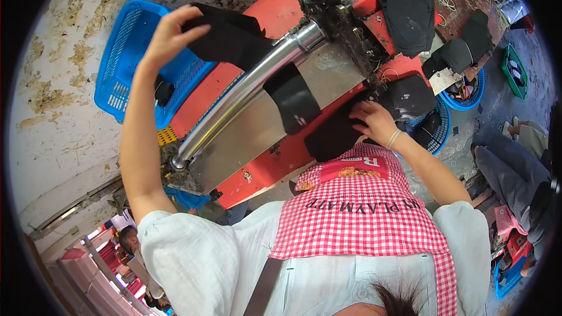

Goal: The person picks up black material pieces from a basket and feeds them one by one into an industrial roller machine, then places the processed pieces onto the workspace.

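Touching two black cloths (234, 40): one left grip (171, 35), one right grip (376, 121).

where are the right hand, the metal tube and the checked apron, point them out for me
Right hand (378, 123): head view, on the back of the hand.
Metal tube (249, 89): head view, about midway along its length.
Apron (354, 237): head view, on its red-and-white checked cloth.

wearing a loose pale-blue short-sleeved cloth shirt (199, 263) | rocking a red-and-white gingham apron (363, 237) with black lettering (364, 205) and a red patch (380, 167) | plus a thin pale band (393, 138) on the right wrist, and a flat dark strap (263, 288)
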Demonstrator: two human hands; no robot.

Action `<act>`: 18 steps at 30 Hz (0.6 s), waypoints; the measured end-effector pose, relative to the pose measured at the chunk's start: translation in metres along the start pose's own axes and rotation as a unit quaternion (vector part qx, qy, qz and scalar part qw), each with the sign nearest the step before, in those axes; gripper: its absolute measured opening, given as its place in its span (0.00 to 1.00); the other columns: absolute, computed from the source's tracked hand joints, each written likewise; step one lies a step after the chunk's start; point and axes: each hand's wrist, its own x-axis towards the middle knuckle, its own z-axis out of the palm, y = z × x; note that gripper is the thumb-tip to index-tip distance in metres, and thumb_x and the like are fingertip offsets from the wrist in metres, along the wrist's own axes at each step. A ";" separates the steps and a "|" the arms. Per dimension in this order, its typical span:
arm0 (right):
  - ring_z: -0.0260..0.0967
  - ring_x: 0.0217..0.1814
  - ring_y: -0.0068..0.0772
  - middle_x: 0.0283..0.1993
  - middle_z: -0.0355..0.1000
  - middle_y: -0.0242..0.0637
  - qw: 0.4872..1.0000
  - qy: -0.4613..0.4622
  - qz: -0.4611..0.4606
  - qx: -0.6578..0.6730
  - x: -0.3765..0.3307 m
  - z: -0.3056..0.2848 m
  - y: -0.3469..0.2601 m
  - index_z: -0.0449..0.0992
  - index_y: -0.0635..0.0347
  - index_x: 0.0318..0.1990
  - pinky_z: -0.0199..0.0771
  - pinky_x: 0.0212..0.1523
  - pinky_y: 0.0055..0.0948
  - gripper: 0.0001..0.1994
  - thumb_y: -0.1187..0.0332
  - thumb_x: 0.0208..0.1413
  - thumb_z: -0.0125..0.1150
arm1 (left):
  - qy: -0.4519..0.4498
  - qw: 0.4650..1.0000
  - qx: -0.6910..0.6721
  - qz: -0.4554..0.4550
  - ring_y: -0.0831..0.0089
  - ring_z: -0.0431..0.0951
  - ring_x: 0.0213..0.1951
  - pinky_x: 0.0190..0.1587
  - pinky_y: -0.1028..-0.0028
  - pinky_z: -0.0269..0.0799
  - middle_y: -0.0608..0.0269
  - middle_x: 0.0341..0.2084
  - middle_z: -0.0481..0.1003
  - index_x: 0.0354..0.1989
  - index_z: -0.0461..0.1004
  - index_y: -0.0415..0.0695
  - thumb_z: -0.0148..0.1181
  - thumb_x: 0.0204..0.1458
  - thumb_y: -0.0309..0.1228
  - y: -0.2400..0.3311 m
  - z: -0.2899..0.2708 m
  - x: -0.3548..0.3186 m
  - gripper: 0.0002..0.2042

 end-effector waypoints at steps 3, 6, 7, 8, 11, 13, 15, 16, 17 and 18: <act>0.58 0.50 0.39 0.43 0.63 0.34 0.996 -0.021 -0.071 -0.052 0.017 0.007 0.002 0.74 0.51 0.37 0.62 0.46 0.37 0.15 0.66 0.36 0.63 | 0.057 0.997 0.045 0.004 0.81 0.68 0.35 0.40 0.81 0.63 0.68 0.29 0.69 0.35 0.70 0.34 0.62 0.44 0.26 -0.007 -0.032 0.008 0.12; 0.59 0.49 0.39 0.42 0.64 0.33 0.991 -0.074 -0.078 -0.075 0.024 0.010 0.006 0.73 0.50 0.36 0.62 0.46 0.36 0.14 0.67 0.37 0.62 | 0.109 0.990 0.090 -0.024 0.82 0.68 0.36 0.41 0.82 0.64 0.69 0.31 0.71 0.36 0.71 0.35 0.63 0.44 0.27 -0.008 -0.069 0.002 0.13; 0.59 0.49 0.39 0.42 0.64 0.33 0.991 -0.073 -0.082 -0.074 0.024 0.010 0.007 0.73 0.50 0.36 0.62 0.46 0.36 0.14 0.67 0.37 0.62 | 0.133 0.984 0.117 -0.010 0.82 0.68 0.35 0.39 0.82 0.64 0.70 0.30 0.71 0.37 0.71 0.36 0.63 0.44 0.28 -0.011 -0.081 -0.001 0.13; 0.59 0.49 0.36 0.42 0.64 0.32 0.988 -0.070 -0.109 -0.085 0.021 0.011 0.010 0.71 0.51 0.36 0.62 0.45 0.36 0.14 0.67 0.37 0.62 | 0.132 0.984 0.117 -0.008 0.82 0.68 0.35 0.39 0.82 0.64 0.70 0.30 0.71 0.37 0.71 0.36 0.63 0.44 0.28 -0.015 -0.090 0.000 0.13; 0.61 0.45 0.35 0.40 0.65 0.32 0.981 -0.029 -0.188 -0.046 0.018 0.001 0.001 0.69 0.53 0.33 0.63 0.41 0.35 0.11 0.68 0.39 0.61 | 0.200 0.933 0.298 -0.010 0.79 0.71 0.30 0.35 0.79 0.65 0.66 0.27 0.73 0.35 0.72 0.40 0.61 0.45 0.31 -0.020 -0.118 0.002 0.11; 0.66 0.36 0.37 0.32 0.69 0.34 0.984 -0.014 -0.172 0.037 0.017 -0.020 -0.026 0.68 0.55 0.31 0.66 0.36 0.33 0.08 0.69 0.42 0.59 | 0.220 0.899 0.376 -0.044 0.76 0.71 0.30 0.35 0.77 0.66 0.64 0.27 0.74 0.34 0.72 0.40 0.60 0.45 0.31 -0.016 -0.122 0.004 0.10; 0.70 0.27 0.39 0.25 0.71 0.37 0.988 -0.008 -0.073 0.137 0.016 -0.044 -0.071 0.68 0.58 0.32 0.69 0.29 0.31 0.07 0.70 0.45 0.59 | 0.244 0.867 0.422 -0.102 0.68 0.74 0.35 0.38 0.73 0.68 0.61 0.32 0.75 0.36 0.71 0.41 0.56 0.45 0.26 0.000 -0.108 0.002 0.09; 0.72 0.30 0.38 0.28 0.72 0.39 0.976 0.043 -0.067 0.201 0.018 -0.046 -0.086 0.69 0.60 0.36 0.70 0.30 0.28 0.10 0.71 0.46 0.59 | 0.243 0.893 0.378 0.004 0.67 0.74 0.38 0.41 0.73 0.68 0.61 0.34 0.74 0.38 0.71 0.42 0.55 0.46 0.24 0.005 -0.092 0.003 0.10; 0.72 0.31 0.39 0.28 0.72 0.41 0.968 0.066 -0.031 0.238 0.025 -0.051 -0.101 0.68 0.61 0.38 0.71 0.31 0.28 0.11 0.72 0.46 0.58 | 0.236 0.907 0.331 0.107 0.66 0.74 0.41 0.44 0.72 0.68 0.60 0.37 0.74 0.40 0.71 0.43 0.53 0.46 0.22 0.008 -0.071 0.002 0.11; 0.72 0.32 0.40 0.28 0.72 0.43 0.959 0.098 0.021 0.267 0.033 -0.054 -0.108 0.68 0.62 0.41 0.71 0.32 0.27 0.13 0.73 0.46 0.58 | 0.204 0.939 0.244 0.132 0.66 0.73 0.44 0.46 0.72 0.67 0.57 0.40 0.73 0.44 0.71 0.44 0.51 0.48 0.21 0.005 -0.035 0.016 0.13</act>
